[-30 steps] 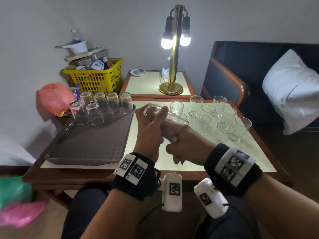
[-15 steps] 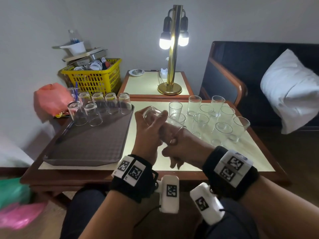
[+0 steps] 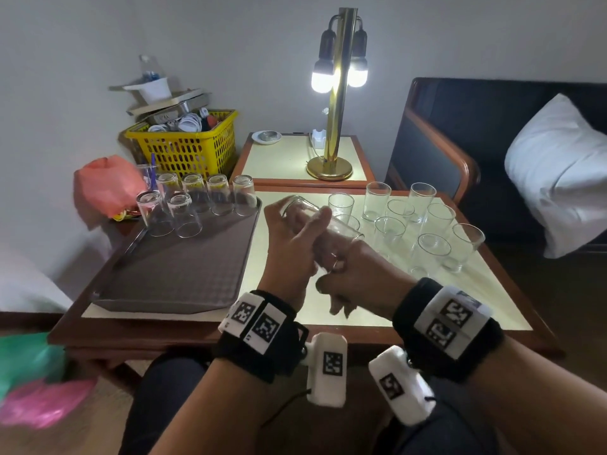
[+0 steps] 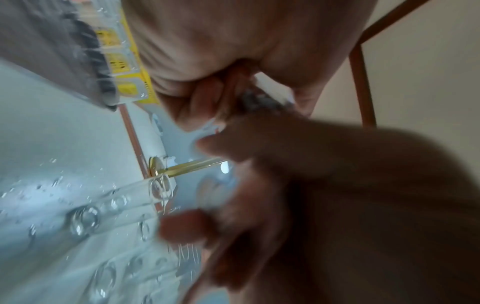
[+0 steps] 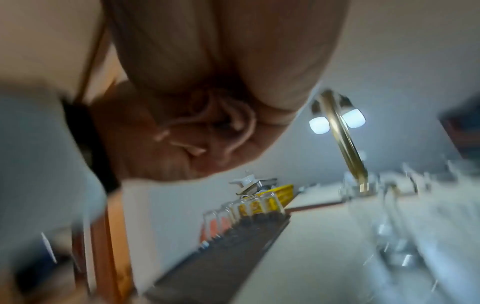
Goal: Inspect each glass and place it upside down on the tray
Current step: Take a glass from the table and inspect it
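Observation:
A clear glass (image 3: 338, 226) lies on its side in the air over the table's middle, base to the left and mouth to the right. My left hand (image 3: 295, 231) wraps around its base end. My right hand (image 3: 348, 274) pinches the mouth end from below with thumb and finger, its other fingers (image 5: 197, 148) curled into the palm. The brown tray (image 3: 170, 274) lies to the left, with several glasses (image 3: 184, 215) upside down along its far end. Several upright glasses (image 3: 430, 247) stand on the right of the table. Both wrist views are blurred.
The tray and glasses sit on a cream-topped table (image 3: 486, 290) with a wooden rim. A lit brass lamp (image 3: 331, 159) stands on a side table behind, and a yellow basket (image 3: 187, 149) is at the back left. A dark sofa with a white pillow (image 3: 558, 172) is to the right.
Both hands keep the glass in nearly the same spot above the table; only the view has shifted slightly.

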Tool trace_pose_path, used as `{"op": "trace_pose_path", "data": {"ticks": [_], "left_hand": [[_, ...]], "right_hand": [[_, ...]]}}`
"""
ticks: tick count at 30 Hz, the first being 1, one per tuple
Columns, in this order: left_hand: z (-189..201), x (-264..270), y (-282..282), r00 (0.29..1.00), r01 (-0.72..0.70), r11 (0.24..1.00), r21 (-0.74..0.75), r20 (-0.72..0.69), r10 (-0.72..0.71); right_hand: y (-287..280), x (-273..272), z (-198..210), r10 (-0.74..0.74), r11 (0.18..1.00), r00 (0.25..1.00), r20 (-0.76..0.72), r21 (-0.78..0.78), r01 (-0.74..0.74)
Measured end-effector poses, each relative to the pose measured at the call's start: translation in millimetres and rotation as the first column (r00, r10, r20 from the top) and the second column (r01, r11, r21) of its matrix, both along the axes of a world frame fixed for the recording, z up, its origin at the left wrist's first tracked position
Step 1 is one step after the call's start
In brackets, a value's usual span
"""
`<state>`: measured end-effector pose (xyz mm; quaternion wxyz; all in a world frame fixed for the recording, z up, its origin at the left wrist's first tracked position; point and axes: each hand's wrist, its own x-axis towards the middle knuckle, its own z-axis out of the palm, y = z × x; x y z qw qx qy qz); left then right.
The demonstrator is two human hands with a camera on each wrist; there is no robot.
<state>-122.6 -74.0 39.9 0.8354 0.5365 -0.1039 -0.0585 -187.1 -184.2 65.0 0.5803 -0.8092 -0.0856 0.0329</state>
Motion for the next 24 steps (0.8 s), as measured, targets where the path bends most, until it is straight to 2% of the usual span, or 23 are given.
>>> {"op": "trace_pose_path", "data": {"ticks": [1,2,3,4,5,6,7,8,9,10,11,12,13,14,15,16,17,19,20,21,22,23,24], "left_hand": [[0,-3,-1,1.0,0.003,0.999,-0.051,0.016,-0.002],[0,-4,-2,0.999,0.012,0.997,-0.074,0.032,-0.009],[-1,-3,-2,0.999,0.022,0.998,-0.063,0.038,-0.02],[0,-1,-2,0.999,0.036,0.999,-0.031,0.034,-0.034],[1,1,-1,0.999,0.042,0.999,0.017,0.019,-0.043],[3,4,1,0.999,0.041,0.997,0.073,-0.007,-0.041],[4,7,1,0.999,0.038,0.993,0.113,-0.036,-0.035],[5,8,2,0.998,0.035,0.99,0.134,-0.06,-0.027],[5,10,2,0.997,0.024,0.991,0.13,-0.073,-0.015],[5,10,2,0.997,0.008,0.994,0.112,-0.074,0.0],[3,9,1,0.998,-0.012,0.997,0.082,-0.062,0.017],[2,7,1,0.999,-0.025,0.998,0.05,-0.047,0.027],[1,5,0,0.999,-0.026,1.0,0.007,-0.029,0.026],[1,1,-1,1.0,-0.022,0.999,-0.046,-0.01,0.021],[1,0,-2,1.0,-0.017,0.996,-0.092,0.018,0.019],[2,-1,-3,0.999,-0.006,0.994,-0.106,0.041,0.01],[3,0,-3,0.998,0.011,0.997,-0.08,0.056,-0.007],[8,4,0,0.997,0.048,0.998,0.03,0.06,-0.05],[10,6,2,0.997,0.054,0.994,0.09,0.045,-0.059],[11,9,4,0.998,0.049,0.989,0.137,0.022,-0.052],[12,11,5,0.999,0.04,0.987,0.157,-0.003,-0.04],[12,13,6,0.999,0.04,0.986,0.163,-0.016,-0.038],[13,12,6,0.999,0.044,0.984,0.17,-0.028,-0.04]], "right_hand": [[-2,-1,2,0.013,0.975,0.994,-0.108,0.224,0.012],[-5,-1,1,0.028,0.932,0.985,-0.169,0.362,0.036],[-7,0,2,0.023,0.917,0.979,-0.2,0.394,0.059],[-8,1,1,0.001,0.937,0.979,-0.204,0.343,0.07],[-7,2,1,-0.041,0.978,0.986,-0.159,0.196,0.072],[-6,3,1,-0.078,0.997,0.996,-0.053,-0.031,0.077],[-5,3,2,-0.054,0.95,0.995,0.086,-0.302,0.078],[-4,4,1,0.013,0.833,0.982,0.187,-0.545,0.093],[-1,3,2,0.057,0.74,0.971,0.233,-0.662,0.116],[2,1,4,0.066,0.739,0.965,0.255,-0.662,0.125],[2,2,2,0.067,0.802,0.968,0.242,-0.591,0.092],[1,4,0,0.048,0.895,0.981,0.189,-0.445,0.042],[1,4,0,0.014,0.982,0.998,0.062,-0.189,-0.002],[0,3,3,0.026,0.996,0.997,-0.071,0.091,-0.02],[-2,1,5,0.066,0.947,0.985,-0.162,0.32,-0.011],[-5,0,6,0.1,0.9,0.974,-0.202,0.437,-0.002],[-7,-1,9,0.095,0.902,0.972,-0.217,0.432,0.009],[-9,1,9,0.0,0.976,0.985,-0.173,0.215,0.038],[-9,3,10,-0.055,0.997,0.993,-0.108,0.046,0.06],[-10,5,9,-0.073,0.985,0.997,0.019,-0.155,0.075],[-11,7,6,-0.029,0.917,0.985,0.172,-0.388,0.094],[-10,8,3,0.057,0.807,0.96,0.274,-0.579,0.117],[-8,7,2,0.107,0.728,0.936,0.336,-0.667,0.156]]}}
